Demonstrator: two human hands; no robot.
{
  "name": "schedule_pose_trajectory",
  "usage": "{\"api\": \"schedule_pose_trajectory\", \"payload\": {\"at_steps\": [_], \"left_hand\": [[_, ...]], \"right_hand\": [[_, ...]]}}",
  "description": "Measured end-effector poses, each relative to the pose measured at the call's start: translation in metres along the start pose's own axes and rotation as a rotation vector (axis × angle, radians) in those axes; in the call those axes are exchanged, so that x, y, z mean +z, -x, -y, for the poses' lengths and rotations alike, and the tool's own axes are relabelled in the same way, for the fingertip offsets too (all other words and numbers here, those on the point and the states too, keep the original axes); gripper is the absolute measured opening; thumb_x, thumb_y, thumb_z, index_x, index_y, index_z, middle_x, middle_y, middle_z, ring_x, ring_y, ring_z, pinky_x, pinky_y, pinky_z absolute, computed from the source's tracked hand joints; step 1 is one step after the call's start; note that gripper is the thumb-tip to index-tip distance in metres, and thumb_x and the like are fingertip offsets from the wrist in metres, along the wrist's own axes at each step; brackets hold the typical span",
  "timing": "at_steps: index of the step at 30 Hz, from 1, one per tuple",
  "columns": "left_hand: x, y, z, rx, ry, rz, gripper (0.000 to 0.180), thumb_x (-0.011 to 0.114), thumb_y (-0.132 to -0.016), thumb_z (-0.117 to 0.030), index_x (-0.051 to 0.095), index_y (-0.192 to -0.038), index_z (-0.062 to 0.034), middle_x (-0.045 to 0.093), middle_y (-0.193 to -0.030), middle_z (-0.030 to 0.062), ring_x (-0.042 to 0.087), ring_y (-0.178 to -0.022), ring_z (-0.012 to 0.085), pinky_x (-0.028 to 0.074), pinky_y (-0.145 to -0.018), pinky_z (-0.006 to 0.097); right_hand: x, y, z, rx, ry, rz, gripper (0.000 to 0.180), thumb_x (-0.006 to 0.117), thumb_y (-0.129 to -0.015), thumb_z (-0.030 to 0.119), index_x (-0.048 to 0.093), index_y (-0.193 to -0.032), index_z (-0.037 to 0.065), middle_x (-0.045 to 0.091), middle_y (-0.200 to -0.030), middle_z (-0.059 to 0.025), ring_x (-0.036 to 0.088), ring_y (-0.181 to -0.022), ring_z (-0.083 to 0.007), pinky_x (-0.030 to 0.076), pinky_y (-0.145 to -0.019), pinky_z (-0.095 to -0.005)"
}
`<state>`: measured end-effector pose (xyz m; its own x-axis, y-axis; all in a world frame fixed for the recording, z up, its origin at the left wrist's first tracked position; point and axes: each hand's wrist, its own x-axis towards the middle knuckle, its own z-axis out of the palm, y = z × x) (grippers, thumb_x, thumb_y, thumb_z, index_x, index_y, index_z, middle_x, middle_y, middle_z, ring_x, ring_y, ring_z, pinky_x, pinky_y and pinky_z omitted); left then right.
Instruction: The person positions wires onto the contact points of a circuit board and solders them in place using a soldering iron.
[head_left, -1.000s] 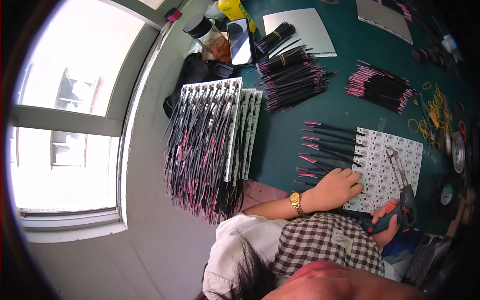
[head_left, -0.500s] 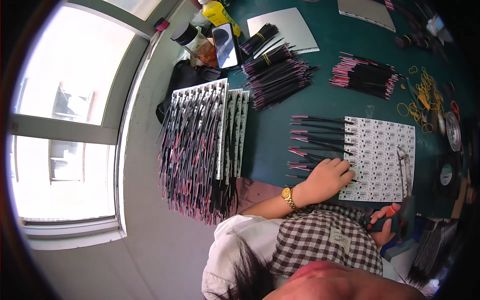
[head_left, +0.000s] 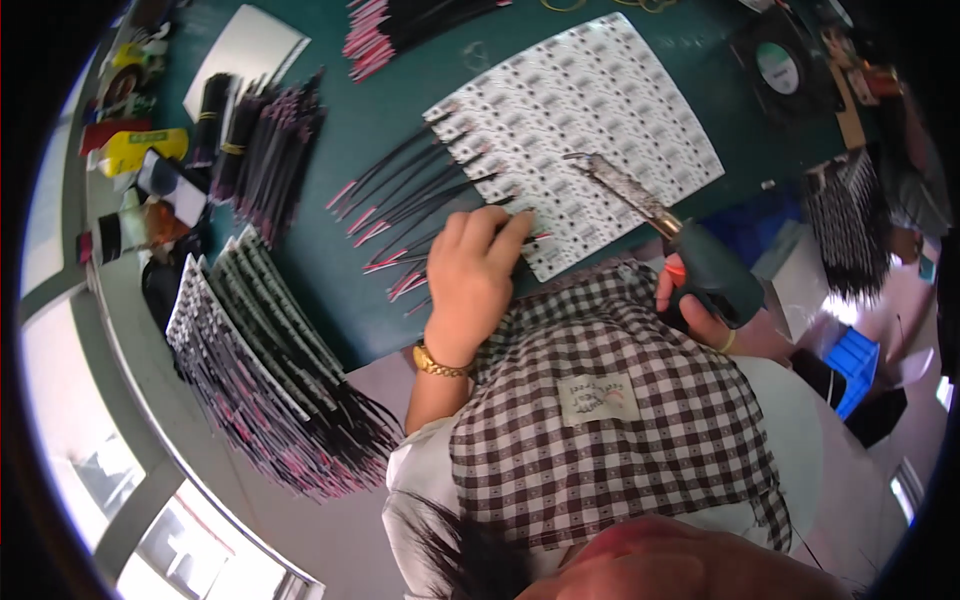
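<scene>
Since prev. frame, view swung: white board panel (head_left: 590, 120) shifted from lower right to top centre, window dropped to lower left. Left hand (head_left: 472, 272) stayed on panel's near-left edge, fingers flat and close together, pressing black-and-pink wires (head_left: 400, 205); nothing gripped. Right hand (head_left: 700, 310) was wrapped tight around dark-green soldering tool (head_left: 690, 255). Tool's long axis ran approx. 4 to 10 o'clock, handle at 4, metal tip (head_left: 590, 165) pointing to 10, resting over panel mid-area. Tip contact w/ panel: couldn't tell. Wires fanned off panel's left edge toward 8 o'clock, pink ends outward. Stack of finished panels (head_left: 250, 330) w/ hanging wires lay at 8 o'clock from left hand, well apart. Loose wire bundles (head_left: 255, 140) at 10 o'clock. Checked cloth (head_left: 610, 420) hid lower forearms and table's near edge; right fingers mostly hidden by the handle. Items at the far left rim blurred, unidentifiable.
</scene>
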<state>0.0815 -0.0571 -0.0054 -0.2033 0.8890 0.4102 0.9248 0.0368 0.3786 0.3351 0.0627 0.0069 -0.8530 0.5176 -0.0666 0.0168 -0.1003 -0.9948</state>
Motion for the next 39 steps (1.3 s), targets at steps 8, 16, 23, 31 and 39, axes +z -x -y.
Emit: {"api": "schedule_pose_trajectory", "payload": {"at_steps": [8, 16, 23, 31, 39], "left_hand": [[0.013, 0.004, 0.005, 0.056, -0.009, 0.005, 0.029, 0.058, -0.068, -0.003, 0.066, -0.095, -0.0090, 0.055, -0.084, 0.0035, 0.051, -0.071, 0.0202, 0.042, -0.059, 0.031], [0.012, 0.007, 0.002, 0.031, -0.057, 0.022, 0.032, 0.057, -0.067, -0.002, 0.067, -0.095, -0.0122, 0.055, -0.086, 0.0023, 0.050, -0.071, 0.0191, 0.042, -0.060, 0.031], [0.012, 0.005, 0.003, 0.020, -0.053, 0.026, 0.033, 0.058, -0.066, -0.002, 0.068, -0.095, -0.0128, 0.055, -0.086, 0.0019, 0.051, -0.072, 0.0191, 0.043, -0.060, 0.031], [0.012, 0.004, 0.004, -0.006, -0.009, 0.032, 0.030, 0.058, -0.066, -0.001, 0.068, -0.092, -0.0131, 0.055, -0.085, 0.0018, 0.051, -0.072, 0.0197, 0.043, -0.060, 0.031], [0.010, 0.002, 0.005, -0.031, 0.045, 0.037, 0.029, 0.058, -0.065, 0.001, 0.068, -0.090, -0.0120, 0.056, -0.082, 0.0020, 0.052, -0.071, 0.0197, 0.043, -0.058, 0.031]], "right_hand": [[-0.008, 0.017, 0.014, 0.238, 0.157, 0.136, 0.039, 0.057, -0.090, 0.036, 0.050, -0.113, 0.004, 0.052, -0.095, -0.0024, 0.049, -0.088, -0.0121, 0.041, -0.079, -0.0270], [-0.003, 0.011, 0.025, 0.465, 0.096, 0.166, 0.029, 0.062, -0.089, 0.019, 0.052, -0.113, 0.008, 0.054, -0.095, 0.0023, 0.051, -0.084, -0.0080, 0.041, -0.075, -0.0209], [-0.004, 0.013, 0.010, 0.259, 0.205, 0.157, 0.029, 0.062, -0.088, 0.017, 0.053, -0.114, 0.008, 0.057, -0.097, 0.0024, 0.053, -0.088, -0.0083, 0.042, -0.076, -0.0213], [0.002, 0.009, 0.023, 0.441, 0.084, 0.113, 0.024, 0.061, -0.089, 0.020, 0.053, -0.109, 0.008, 0.053, -0.095, 0.0022, 0.049, -0.084, -0.0068, 0.040, -0.075, -0.0222], [-0.009, 0.017, 0.011, 0.307, 0.193, 0.214, 0.034, 0.061, -0.088, 0.029, 0.051, -0.111, 0.005, 0.052, -0.099, -0.0019, 0.047, -0.092, -0.0106, 0.038, -0.082, -0.0267]]}}
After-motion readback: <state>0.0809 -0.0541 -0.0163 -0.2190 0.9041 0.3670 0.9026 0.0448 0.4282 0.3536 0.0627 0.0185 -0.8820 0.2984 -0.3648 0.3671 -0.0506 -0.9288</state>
